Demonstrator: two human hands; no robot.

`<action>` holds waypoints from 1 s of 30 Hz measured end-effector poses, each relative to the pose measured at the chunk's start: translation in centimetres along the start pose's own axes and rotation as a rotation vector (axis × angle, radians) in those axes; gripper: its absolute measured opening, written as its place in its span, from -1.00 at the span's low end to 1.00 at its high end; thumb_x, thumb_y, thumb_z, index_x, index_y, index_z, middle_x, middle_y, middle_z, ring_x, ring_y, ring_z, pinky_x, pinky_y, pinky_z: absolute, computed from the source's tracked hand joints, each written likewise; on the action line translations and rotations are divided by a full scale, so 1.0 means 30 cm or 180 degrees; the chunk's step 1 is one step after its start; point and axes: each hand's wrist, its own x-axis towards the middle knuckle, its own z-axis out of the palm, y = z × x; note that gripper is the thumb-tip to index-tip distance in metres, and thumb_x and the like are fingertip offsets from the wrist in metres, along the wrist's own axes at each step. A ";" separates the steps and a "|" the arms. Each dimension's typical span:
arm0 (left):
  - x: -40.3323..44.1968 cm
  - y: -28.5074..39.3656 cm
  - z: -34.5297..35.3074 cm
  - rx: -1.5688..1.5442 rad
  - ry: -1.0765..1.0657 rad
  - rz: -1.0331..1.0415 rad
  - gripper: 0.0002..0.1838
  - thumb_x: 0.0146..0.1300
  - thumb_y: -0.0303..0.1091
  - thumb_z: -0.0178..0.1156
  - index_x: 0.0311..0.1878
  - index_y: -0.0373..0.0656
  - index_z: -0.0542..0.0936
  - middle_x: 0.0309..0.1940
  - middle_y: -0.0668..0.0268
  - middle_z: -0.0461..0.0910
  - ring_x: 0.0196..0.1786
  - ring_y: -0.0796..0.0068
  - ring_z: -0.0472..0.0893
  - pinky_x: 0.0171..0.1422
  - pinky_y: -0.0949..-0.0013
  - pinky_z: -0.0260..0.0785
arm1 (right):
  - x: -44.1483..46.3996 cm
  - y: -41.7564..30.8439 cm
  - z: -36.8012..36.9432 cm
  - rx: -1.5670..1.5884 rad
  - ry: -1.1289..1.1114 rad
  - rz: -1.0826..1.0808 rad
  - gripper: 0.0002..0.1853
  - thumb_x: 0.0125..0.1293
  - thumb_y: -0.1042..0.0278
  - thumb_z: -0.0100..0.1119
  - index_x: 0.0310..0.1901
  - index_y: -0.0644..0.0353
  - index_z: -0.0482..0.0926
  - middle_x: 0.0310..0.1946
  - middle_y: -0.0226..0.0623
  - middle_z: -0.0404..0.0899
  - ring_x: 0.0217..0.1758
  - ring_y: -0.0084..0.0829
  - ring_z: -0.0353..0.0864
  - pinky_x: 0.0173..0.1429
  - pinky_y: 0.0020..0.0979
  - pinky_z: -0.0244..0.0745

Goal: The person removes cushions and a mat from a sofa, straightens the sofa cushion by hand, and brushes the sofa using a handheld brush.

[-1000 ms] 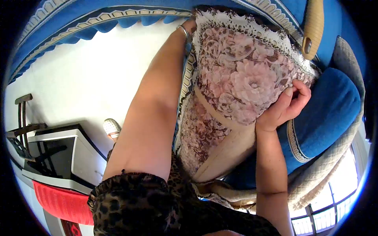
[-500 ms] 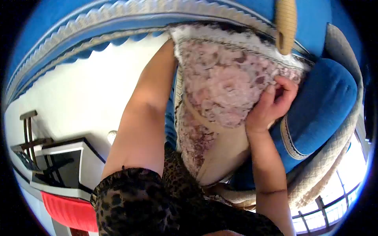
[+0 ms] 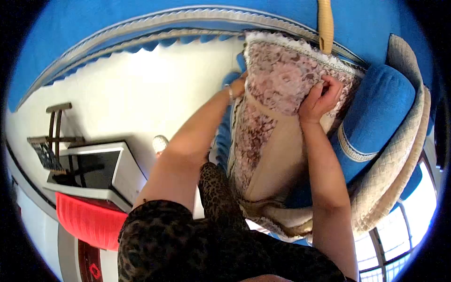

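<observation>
A pink floral sofa cover (image 3: pixel 286 77) with white lace trim lies over the blue sofa seat, its plain beige part (image 3: pixel 277 155) turned up toward me. My right hand (image 3: pixel 321 101) rests on the floral face, fingers curled and closed on the fabric. At the cover's left edge is my left hand (image 3: pixel 238 87), a band round its wrist; its fingers are hidden behind the edge. Just beyond the lace, a wooden handle (image 3: pixel 325 28) projects from the top of the view.
A blue bolster-like armrest (image 3: pixel 376 110) stands right of the cover, with a quilted beige throw (image 3: pixel 399 160) around it. On the left are a white-edged black-topped table (image 3: pixel 94 167), a dark wooden stand (image 3: pixel 56 141) and a red-covered seat (image 3: pixel 89 221). My shoe (image 3: pixel 160 144) shows on the pale floor.
The view has drawn back and shifted. My left hand, hidden behind the cover earlier, now partly shows at its left edge. The right hand stays curled on the floral fabric.
</observation>
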 end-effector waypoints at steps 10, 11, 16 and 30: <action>-0.621 -0.142 0.238 -0.0480 0.1538 0.0087 -0.23 0.38 0.06 -0.02 0.51 -0.13 0.03 0.51 -0.07 -0.12 0.53 -0.02 -0.06 0.57 0.09 -0.19 | 0.016 -0.021 0.016 -0.0507 0.0038 -0.0162 -0.79 0.14 0.34 -0.04 -0.21 0.21 0.45 -0.33 -0.09 0.43 -0.24 -0.06 0.43 -0.13 -0.12 0.32; -0.724 -0.097 0.289 -0.0620 0.1584 0.0184 -0.19 0.37 0.08 -0.02 0.52 -0.16 -0.03 0.51 -0.08 -0.13 0.54 -0.03 -0.08 0.58 0.08 -0.23 | 0.017 -0.024 0.020 -0.0583 0.0076 -0.0174 -0.79 0.14 0.33 -0.04 -0.21 0.21 0.46 -0.31 -0.08 0.44 -0.22 -0.04 0.44 -0.12 -0.10 0.32; -0.885 -0.030 0.587 -0.0460 0.1089 0.0171 0.14 0.14 0.36 0.09 0.53 -0.18 -0.20 0.53 -0.05 -0.26 0.56 -0.09 -0.23 0.57 0.00 -0.27 | 0.015 -0.007 0.012 -0.0874 0.0095 -0.0375 -0.78 0.17 0.29 -0.06 -0.20 0.19 0.47 -0.25 -0.05 0.47 -0.14 0.03 0.46 -0.06 -0.03 0.32; -0.930 0.074 -0.350 0.1109 0.3897 0.1596 -0.39 0.06 -0.17 0.30 0.20 -0.19 0.44 0.33 -0.27 0.12 0.38 -0.26 0.12 0.49 -0.11 -0.06 | 0.026 -0.014 -0.005 -0.1310 -0.0209 -0.0288 -0.74 0.25 0.20 -0.05 -0.16 0.15 0.50 -0.14 -0.08 0.50 -0.02 -0.01 0.44 0.08 -0.04 0.31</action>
